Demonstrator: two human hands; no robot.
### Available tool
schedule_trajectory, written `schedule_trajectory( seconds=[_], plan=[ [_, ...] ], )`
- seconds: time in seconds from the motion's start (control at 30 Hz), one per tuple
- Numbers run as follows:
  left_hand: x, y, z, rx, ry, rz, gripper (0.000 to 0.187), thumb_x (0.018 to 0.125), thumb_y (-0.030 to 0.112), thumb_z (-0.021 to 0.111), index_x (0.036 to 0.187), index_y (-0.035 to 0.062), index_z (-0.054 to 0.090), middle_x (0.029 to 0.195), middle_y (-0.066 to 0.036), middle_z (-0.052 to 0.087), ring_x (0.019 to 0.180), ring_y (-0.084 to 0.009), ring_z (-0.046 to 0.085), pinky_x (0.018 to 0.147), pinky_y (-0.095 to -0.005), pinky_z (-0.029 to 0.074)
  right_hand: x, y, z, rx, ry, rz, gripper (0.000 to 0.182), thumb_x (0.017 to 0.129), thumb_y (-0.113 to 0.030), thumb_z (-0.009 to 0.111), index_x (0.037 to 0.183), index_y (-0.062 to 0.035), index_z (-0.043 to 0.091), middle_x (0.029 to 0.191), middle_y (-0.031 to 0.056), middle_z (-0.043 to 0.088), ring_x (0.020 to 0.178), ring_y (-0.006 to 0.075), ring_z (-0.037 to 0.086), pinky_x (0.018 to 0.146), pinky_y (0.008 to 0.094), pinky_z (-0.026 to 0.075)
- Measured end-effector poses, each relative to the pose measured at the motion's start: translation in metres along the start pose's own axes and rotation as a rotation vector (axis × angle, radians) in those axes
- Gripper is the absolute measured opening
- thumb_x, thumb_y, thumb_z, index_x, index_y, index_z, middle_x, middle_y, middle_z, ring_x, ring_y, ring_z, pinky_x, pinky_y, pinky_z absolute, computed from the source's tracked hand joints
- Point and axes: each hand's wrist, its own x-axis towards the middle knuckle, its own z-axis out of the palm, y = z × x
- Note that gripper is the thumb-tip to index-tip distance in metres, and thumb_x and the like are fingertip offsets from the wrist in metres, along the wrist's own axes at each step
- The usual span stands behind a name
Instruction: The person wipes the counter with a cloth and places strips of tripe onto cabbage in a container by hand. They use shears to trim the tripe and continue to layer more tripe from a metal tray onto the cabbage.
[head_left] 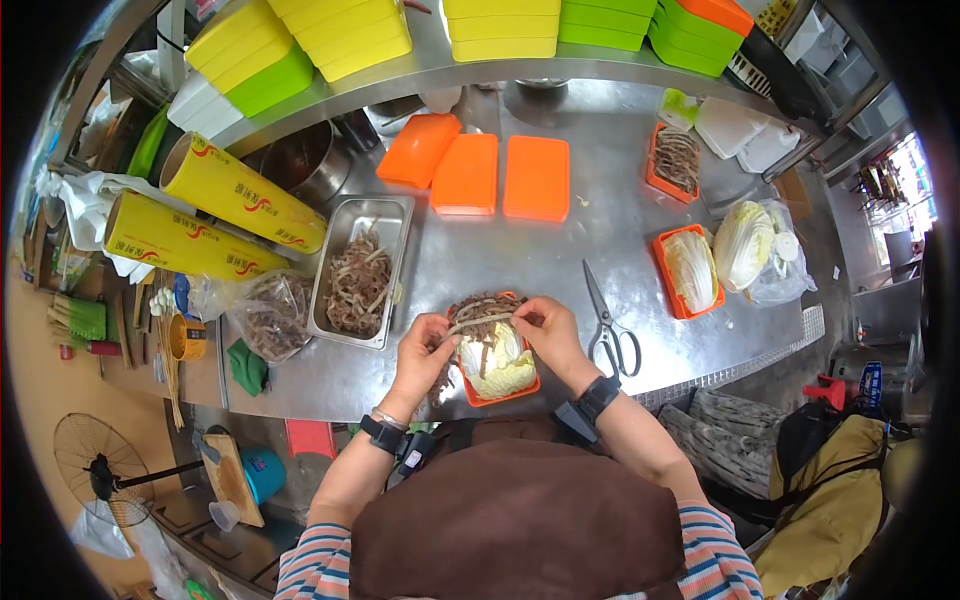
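Observation:
My left hand (pixel 427 350) and my right hand (pixel 546 334) pinch the two ends of a long grey-brown strip (pixel 482 323), which looks like tripe. It is stretched level over an orange box (pixel 536 388) at the counter's front. Pale napa cabbage (pixel 508 376) fills the near part of this box, and a pile of similar brown strips (pixel 487 302) covers its far part. Left of my hands, a steel pan (pixel 403 240) holds more strips (pixel 357 285). Scissors (pixel 606 325) lie partly spread on the counter to the right.
Rolls of yellow cling film (pixel 245 195) and a bag of strips (pixel 272 315) are at left. Orange boxes (pixel 537 178) lie behind. At right are an orange box of cabbage (pixel 690 270), one of strips (pixel 674 160) and loose cabbage (pixel 744 245). A shelf (pixel 430 68) carries stacked boxes.

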Motion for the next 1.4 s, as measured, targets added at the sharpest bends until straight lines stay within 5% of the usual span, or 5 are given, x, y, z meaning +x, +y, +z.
schedule_trajectory(
  seconds=[0.47, 0.77, 0.93, 1.07, 1.4],
  plan=[
    [0.008, -0.033, -0.006, 0.007, -0.053, 0.025, 0.017, 0.083, 0.001, 0.068, 0.098, 0.0011, 0.06, 0.095, -0.006, 0.061, 0.081, -0.0119, 0.062, 0.071, -0.0249, 0.051, -0.004, 0.002, 0.004, 0.001, 0.078, -0.006, 0.012, 0.077, -0.002, 0.071, 0.088, -0.0016, 0.066, 0.08, 0.0099, 0.063, 0.069, 0.0202, 0.062, 0.065, 0.0299, 0.05],
    [0.005, -0.036, -0.017, -0.012, -0.193, -0.072, 0.025, 0.086, 0.0, 0.065, 0.109, 0.003, 0.056, 0.097, -0.002, 0.062, 0.088, -0.0082, 0.059, 0.077, -0.0228, 0.049, 0.0, -0.002, 0.004, -0.395, 0.081, -0.028, 0.013, 0.075, -0.004, 0.071, 0.085, -0.0036, 0.063, 0.083, 0.011, 0.064, 0.074, 0.022, 0.065, 0.067, 0.0312, 0.051],
    [0.004, -0.03, -0.019, -0.061, -0.208, -0.081, 0.026, 0.087, 0.0, 0.064, 0.111, 0.003, 0.055, 0.098, -0.002, 0.062, 0.09, -0.0094, 0.059, 0.082, -0.0239, 0.048, -0.001, 0.012, -0.009, 0.085, 0.058, 0.088, 0.017, 0.08, -0.003, 0.071, 0.092, -0.0039, 0.059, 0.082, 0.0013, 0.061, 0.075, 0.0097, 0.06, 0.07, 0.0242, 0.05],
    [0.004, -0.033, -0.019, -0.099, -0.194, -0.041, 0.023, 0.086, 0.003, 0.066, 0.108, 0.0028, 0.057, 0.095, -0.002, 0.063, 0.086, -0.0098, 0.061, 0.078, -0.025, 0.052, -0.007, 0.013, -0.013, 0.058, 0.035, 0.073, 0.019, 0.08, -0.003, 0.071, 0.094, -0.0043, 0.058, 0.086, 0.0012, 0.061, 0.076, 0.0088, 0.059, 0.071, 0.0236, 0.05],
    [0.007, -0.04, -0.021, -0.074, -0.236, -0.084, 0.015, 0.089, 0.0, 0.062, 0.103, 0.004, 0.058, 0.09, 0.003, 0.059, 0.082, -0.005, 0.055, 0.075, -0.0208, 0.046, -0.003, 0.006, 0.007, -0.256, 0.061, 0.153, 0.022, 0.075, -0.013, 0.071, 0.092, -0.0033, 0.06, 0.086, 0.01, 0.064, 0.071, 0.0201, 0.063, 0.067, 0.0315, 0.051]
  ],
)
